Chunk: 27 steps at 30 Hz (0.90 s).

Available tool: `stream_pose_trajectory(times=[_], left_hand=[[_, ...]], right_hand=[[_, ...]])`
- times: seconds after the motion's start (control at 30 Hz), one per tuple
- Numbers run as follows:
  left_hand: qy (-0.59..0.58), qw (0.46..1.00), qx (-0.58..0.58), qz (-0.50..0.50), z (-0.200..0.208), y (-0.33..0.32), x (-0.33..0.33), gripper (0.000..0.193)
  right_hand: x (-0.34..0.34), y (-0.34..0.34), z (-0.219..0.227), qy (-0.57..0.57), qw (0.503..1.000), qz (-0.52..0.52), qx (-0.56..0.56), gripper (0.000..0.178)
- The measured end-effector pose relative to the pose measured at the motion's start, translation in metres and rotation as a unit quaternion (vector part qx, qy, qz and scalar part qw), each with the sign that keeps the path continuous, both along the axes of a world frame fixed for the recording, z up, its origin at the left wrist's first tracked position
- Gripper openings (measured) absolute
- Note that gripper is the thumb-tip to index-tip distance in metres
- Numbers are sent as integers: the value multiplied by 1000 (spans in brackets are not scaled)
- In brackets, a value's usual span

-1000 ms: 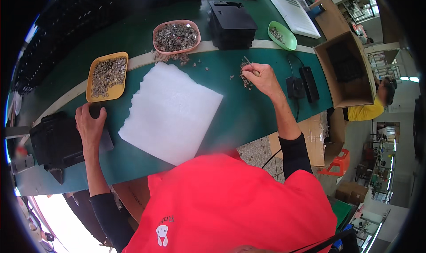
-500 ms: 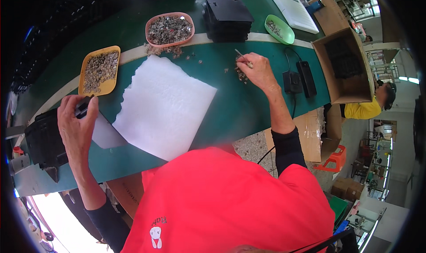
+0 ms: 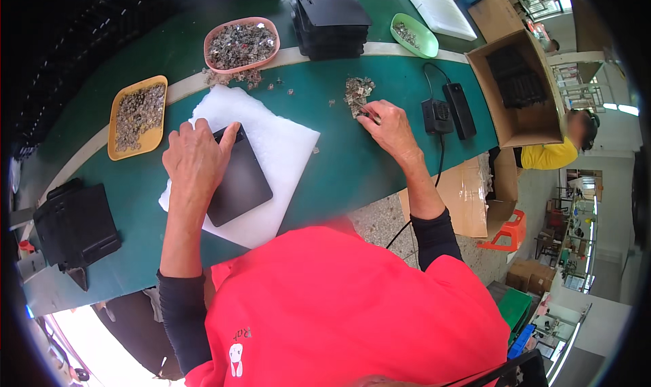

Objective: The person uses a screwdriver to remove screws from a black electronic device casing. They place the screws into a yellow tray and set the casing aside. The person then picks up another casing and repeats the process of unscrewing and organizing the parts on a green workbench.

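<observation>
My left hand point(image 3: 196, 155) grips the upper left edge of a flat black panel point(image 3: 241, 180), which lies on a white foam sheet point(image 3: 288, 153). The panel has a slot along its top end, partly covered by my fingers. My right hand point(image 3: 390, 130) is closed in a pinch at the near end of a small heap of tiny metal pieces point(image 3: 357, 92). Whatever sits between those fingertips is too small to make out. A stack of black panels point(image 3: 78, 224) stands at the left of the green bench.
Small parts fill a yellow tray point(image 3: 157, 115), a pink tray point(image 3: 211, 44) and a green dish point(image 3: 428, 44). More black panels point(image 3: 332, 21) are stacked at the back. Black power adapters point(image 3: 437, 118) and an open carton point(image 3: 556, 109) stand right; beyond is a person in yellow point(image 3: 549, 156).
My left hand has brought a black panel from the left stack onto the foam. My right hand has moved toward me along the heap; the thin tool seen earlier is no longer distinct.
</observation>
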<state>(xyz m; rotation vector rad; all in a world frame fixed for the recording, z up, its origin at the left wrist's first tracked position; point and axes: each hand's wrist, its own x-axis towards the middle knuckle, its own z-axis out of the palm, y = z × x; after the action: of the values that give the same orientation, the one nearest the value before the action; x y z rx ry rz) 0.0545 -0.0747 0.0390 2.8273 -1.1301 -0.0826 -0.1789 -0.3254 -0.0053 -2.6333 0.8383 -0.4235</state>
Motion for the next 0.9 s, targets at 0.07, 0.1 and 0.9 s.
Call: stream_pose_trajectory(times=[0.07, 0.1, 0.9], left_hand=[[11, 1000, -8, 8, -2, 2, 3, 57], [24, 999, -36, -2, -4, 7, 5, 53], [152, 939, -301, 73, -46, 64, -10, 20]], right_hand=[[-3, -4, -9, -21, 1000, -1, -9, 19], [-4, -4, -10, -35, 999, 13, -9, 18], [138, 126, 9, -140, 896, 57, 418, 12]])
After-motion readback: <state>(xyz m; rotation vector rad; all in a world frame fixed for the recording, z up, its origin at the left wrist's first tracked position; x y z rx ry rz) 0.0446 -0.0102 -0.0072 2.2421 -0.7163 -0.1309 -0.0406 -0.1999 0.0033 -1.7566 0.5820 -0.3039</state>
